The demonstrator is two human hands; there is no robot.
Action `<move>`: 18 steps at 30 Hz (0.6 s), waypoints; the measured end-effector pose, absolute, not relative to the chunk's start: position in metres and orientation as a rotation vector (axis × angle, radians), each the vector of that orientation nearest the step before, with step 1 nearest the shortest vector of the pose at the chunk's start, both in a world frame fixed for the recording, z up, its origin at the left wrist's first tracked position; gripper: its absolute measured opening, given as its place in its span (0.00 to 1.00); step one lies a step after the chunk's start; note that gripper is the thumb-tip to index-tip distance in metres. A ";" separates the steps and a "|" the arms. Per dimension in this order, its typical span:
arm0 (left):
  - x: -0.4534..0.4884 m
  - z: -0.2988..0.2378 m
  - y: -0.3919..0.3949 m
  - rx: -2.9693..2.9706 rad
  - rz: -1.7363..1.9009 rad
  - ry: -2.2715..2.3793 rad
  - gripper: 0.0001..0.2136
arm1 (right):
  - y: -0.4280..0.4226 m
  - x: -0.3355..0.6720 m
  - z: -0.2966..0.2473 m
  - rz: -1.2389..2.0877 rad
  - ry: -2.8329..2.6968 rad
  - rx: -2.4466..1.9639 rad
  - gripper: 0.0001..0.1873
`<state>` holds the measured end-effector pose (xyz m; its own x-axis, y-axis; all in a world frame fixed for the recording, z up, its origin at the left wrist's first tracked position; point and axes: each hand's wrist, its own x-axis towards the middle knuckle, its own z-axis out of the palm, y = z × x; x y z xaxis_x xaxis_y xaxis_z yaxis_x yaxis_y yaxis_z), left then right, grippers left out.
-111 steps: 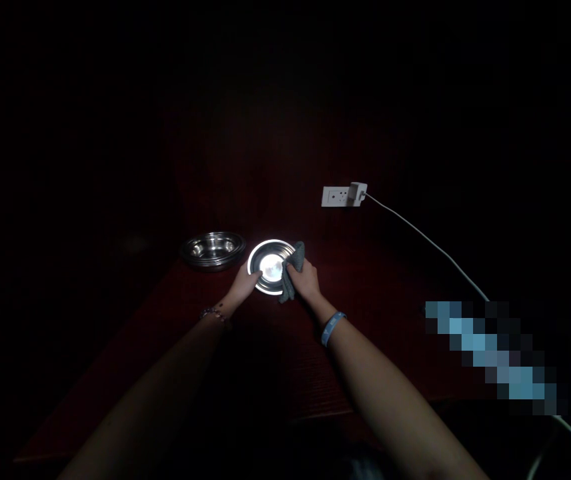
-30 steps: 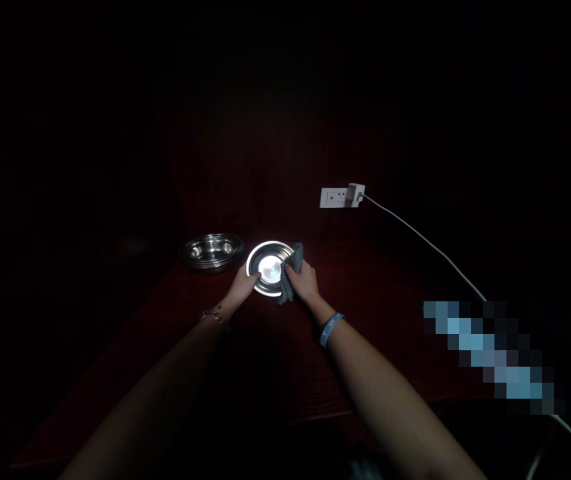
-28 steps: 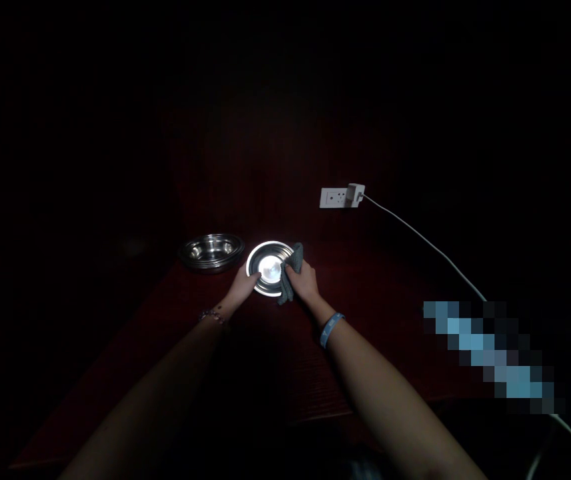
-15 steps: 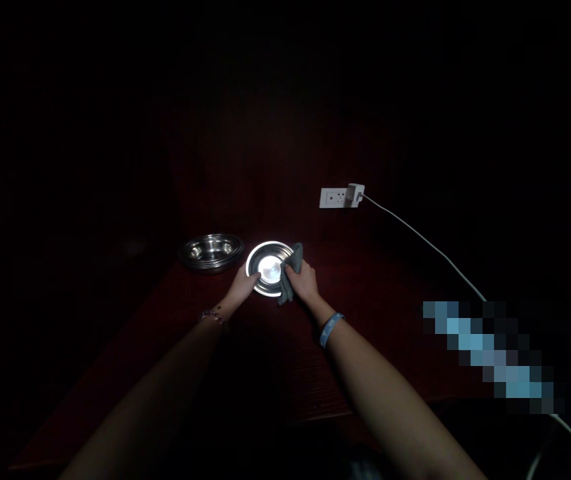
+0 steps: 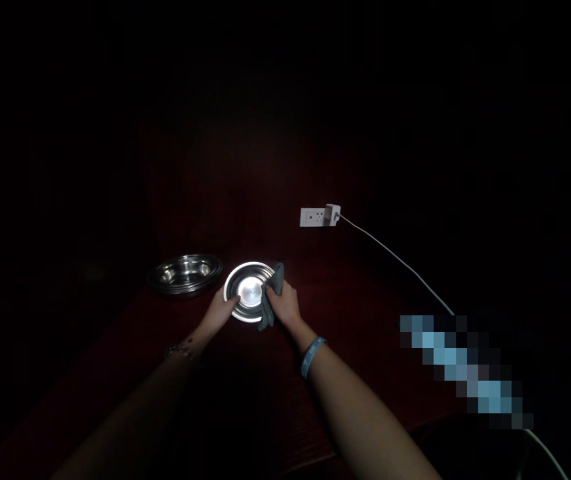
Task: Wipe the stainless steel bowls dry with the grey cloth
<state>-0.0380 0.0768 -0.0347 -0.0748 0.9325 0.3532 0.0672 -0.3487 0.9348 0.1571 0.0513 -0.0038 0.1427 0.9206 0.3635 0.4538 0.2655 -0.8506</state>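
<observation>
A shiny metal bowl (image 5: 249,272) is held up in front of me, tilted so its bright inside faces me. My left hand (image 5: 219,312) grips its left rim, thumb over the edge and the other fingers hidden behind. On the opposite side my right hand (image 5: 286,304) is closed on a grey-green cloth (image 5: 267,312), which is folded over the bowl's right rim. The thumb presses the cloth against the inside of the bowl. To the left, a stack of similar metal bowls (image 5: 185,272) sits on the dark red table (image 5: 345,333).
A white wall socket (image 5: 311,217) with a plugged-in charger (image 5: 332,213) is on the wall behind. Its white cable (image 5: 395,255) runs down to the right, past a pixelated bluish patch over the table's right side. The surroundings are very dark.
The whole view has shifted, so everything appears lower and further left. Both hands keep their hold on the bowl and cloth, with little visible movement between them.
</observation>
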 end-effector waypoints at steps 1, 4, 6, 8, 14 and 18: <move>-0.038 -0.033 0.075 1.436 1.492 1.184 0.16 | 0.051 0.157 -0.004 0.558 -1.483 -1.360 0.06; -0.035 -0.026 0.070 1.395 1.469 1.265 0.16 | 0.051 0.157 -0.003 0.557 -1.486 -1.370 0.06; -0.033 -0.022 0.067 1.396 1.469 1.269 0.16 | 0.050 0.156 -0.002 0.558 -1.482 -1.373 0.06; -0.032 -0.020 0.066 1.410 1.470 1.256 0.15 | 0.051 0.156 -0.001 0.564 -1.482 -1.375 0.06; -0.031 -0.022 0.068 1.382 1.496 1.176 0.18 | 0.054 0.157 -0.001 0.559 -1.497 -1.410 0.07; -0.029 -0.019 0.067 1.342 1.529 1.156 0.21 | 0.057 0.158 -0.001 0.538 -1.496 -1.439 0.10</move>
<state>-0.0292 0.0666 -0.0195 -0.1376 0.9500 0.2802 0.0112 -0.2814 0.9595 0.1579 0.0567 -0.0013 0.1522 0.9328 0.3265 0.5116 0.2083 -0.8336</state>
